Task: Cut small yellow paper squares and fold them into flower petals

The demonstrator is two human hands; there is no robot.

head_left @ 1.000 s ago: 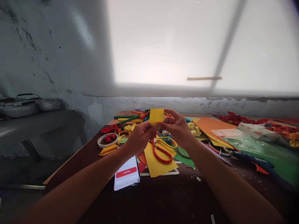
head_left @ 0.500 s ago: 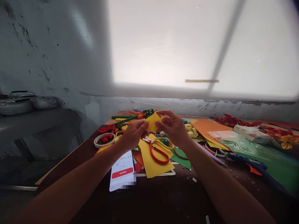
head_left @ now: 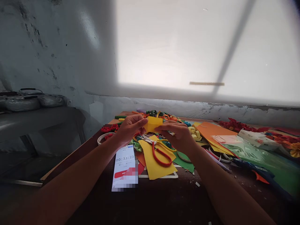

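Note:
Between my two hands, above the table, is a small yellow piece of paper [head_left: 154,123] that looks creased across its width. My left hand [head_left: 131,126] pinches its left edge between thumb and fingers. At the lower right corner, my right hand [head_left: 177,132] grips it, fingers stretched along the edge and the thumb mostly hidden. Below the hands, scissors [head_left: 161,157] with one red and one yellow handle lie on a larger yellow sheet [head_left: 152,170]. A phone [head_left: 125,165] with a timer on its screen rests near my left forearm.
A tape roll [head_left: 101,140] and red paper flowers [head_left: 110,128] lie at the left. Rightward are orange sheets [head_left: 217,132], a tissue pack [head_left: 257,139], green plastic film [head_left: 248,153] and a dark blue glue gun [head_left: 255,167]. Wrapped pots [head_left: 22,103] stand on a side table.
The yellow paper has turned from a tilted diamond to nearly level. My right hand's fingers have lowered from its top corner to its right edge. The view has shifted slightly left.

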